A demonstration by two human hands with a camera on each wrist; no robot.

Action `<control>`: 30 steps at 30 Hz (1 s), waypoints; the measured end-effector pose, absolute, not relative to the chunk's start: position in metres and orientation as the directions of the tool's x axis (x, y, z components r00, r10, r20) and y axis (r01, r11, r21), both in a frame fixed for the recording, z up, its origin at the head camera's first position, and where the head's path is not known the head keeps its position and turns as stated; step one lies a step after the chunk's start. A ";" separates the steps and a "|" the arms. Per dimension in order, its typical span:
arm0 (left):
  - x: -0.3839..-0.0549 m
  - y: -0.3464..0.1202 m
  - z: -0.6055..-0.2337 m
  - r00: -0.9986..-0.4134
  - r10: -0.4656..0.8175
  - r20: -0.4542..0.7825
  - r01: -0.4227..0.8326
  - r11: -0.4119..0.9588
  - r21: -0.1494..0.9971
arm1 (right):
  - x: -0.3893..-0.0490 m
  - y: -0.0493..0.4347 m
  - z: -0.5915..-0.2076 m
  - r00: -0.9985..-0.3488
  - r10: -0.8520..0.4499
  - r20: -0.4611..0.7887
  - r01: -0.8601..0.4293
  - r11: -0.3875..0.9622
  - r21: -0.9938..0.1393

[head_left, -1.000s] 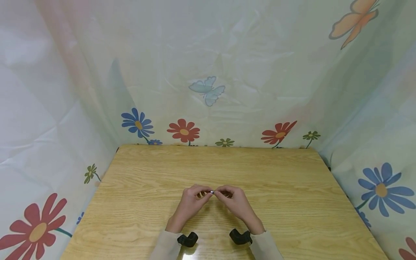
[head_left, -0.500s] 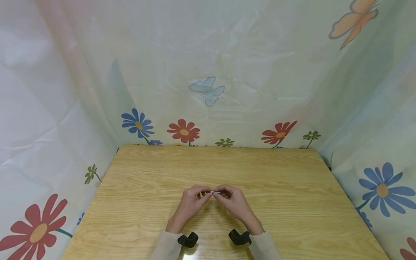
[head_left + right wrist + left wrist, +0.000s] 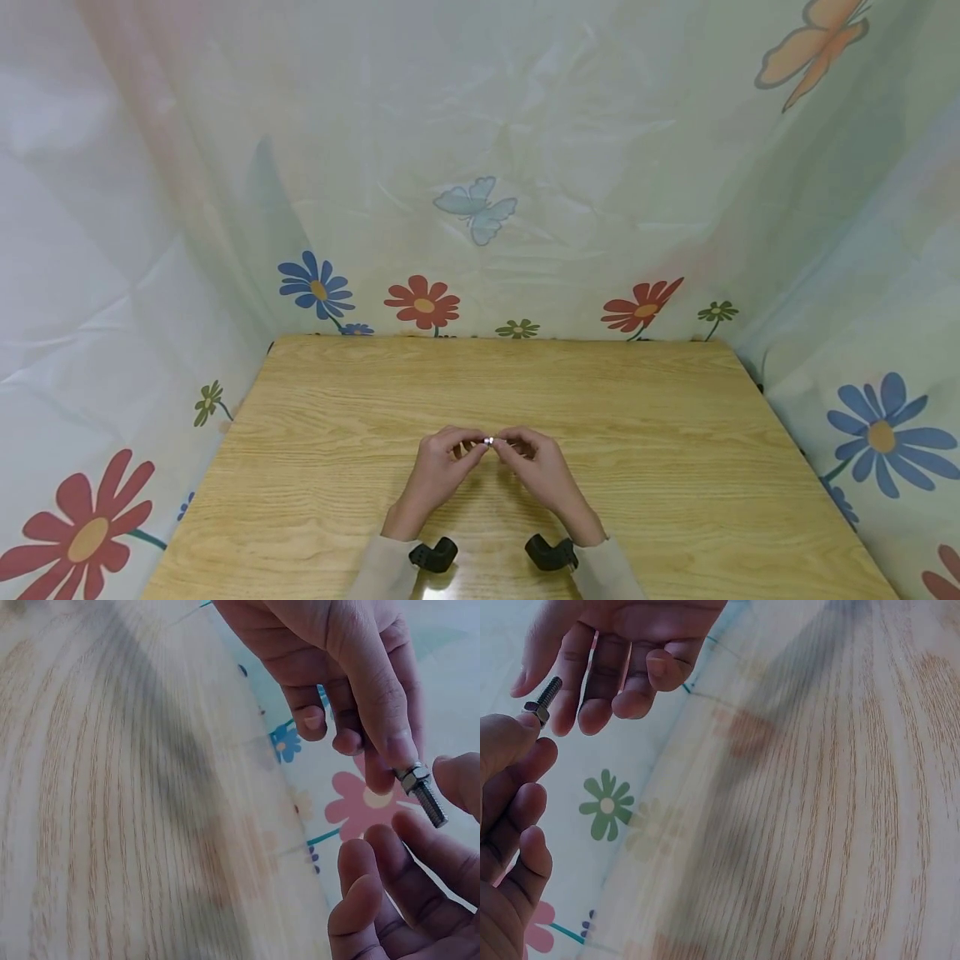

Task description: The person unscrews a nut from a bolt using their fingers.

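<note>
A small silver bolt (image 3: pixel 430 806) with a hex nut (image 3: pixel 415 777) on its thread is held between the two hands over the table. My left hand (image 3: pixel 441 468) pinches it at the nut end between thumb and index finger; the fingers cover that end. In the left wrist view the bare thread of the bolt (image 3: pixel 550 691) points away from the left thumb, toward the right hand. My right hand (image 3: pixel 546 468) has its thumb and loosely bent fingers around the thread's free end, with a visible gap to the metal in the right wrist view.
The wood-grain table (image 3: pixel 337 392) spreads out under both hands. A curtain (image 3: pixel 562 167) printed with flowers and butterflies hangs behind it and along both sides. Black wrist cameras sit on the left wrist (image 3: pixel 433 554) and the right wrist (image 3: pixel 551 552).
The hands stay almost in place. The right fingers have shifted slightly about the bolt, and the right wrist has moved a little to the left. Metal between the fingertips now glints more brightly.
</note>
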State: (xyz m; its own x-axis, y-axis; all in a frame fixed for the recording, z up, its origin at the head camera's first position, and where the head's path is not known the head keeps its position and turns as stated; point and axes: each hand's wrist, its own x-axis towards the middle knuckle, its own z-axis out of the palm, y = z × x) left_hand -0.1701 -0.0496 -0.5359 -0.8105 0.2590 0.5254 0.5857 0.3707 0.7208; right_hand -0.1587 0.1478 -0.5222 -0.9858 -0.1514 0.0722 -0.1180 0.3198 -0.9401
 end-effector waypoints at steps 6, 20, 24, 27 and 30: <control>-0.170 -0.050 -0.537 -0.791 0.269 0.550 0.612 0.364 0.702 | -0.158 0.147 -0.523 -0.982 -0.172 0.077 -0.129 0.316 -0.940; -0.169 -0.050 -0.536 -0.804 0.251 0.538 0.594 0.352 0.723 | -0.156 0.145 -0.518 -0.978 -0.183 0.105 -0.154 0.281 -0.947; -0.170 -0.051 -0.537 -0.804 0.254 0.538 0.594 0.354 0.722 | -0.155 0.146 -0.515 -0.982 -0.160 0.095 -0.136 0.267 -0.954; -0.170 -0.051 -0.539 -0.800 0.254 0.543 0.600 0.358 0.716 | -0.155 0.146 -0.516 -0.986 -0.146 0.083 -0.121 0.274 -0.954; -0.170 -0.051 -0.539 -0.797 0.253 0.549 0.604 0.358 0.712 | -0.156 0.147 -0.518 -0.986 -0.146 0.079 -0.119 0.290 -0.950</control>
State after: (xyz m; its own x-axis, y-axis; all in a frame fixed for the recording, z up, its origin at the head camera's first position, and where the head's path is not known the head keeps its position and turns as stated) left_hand -0.1705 -0.0511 -0.5393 -0.7969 0.2532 0.5485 0.6039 0.3582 0.7120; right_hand -0.1564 0.1468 -0.5180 -0.9861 -0.1463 0.0791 -0.1192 0.2896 -0.9497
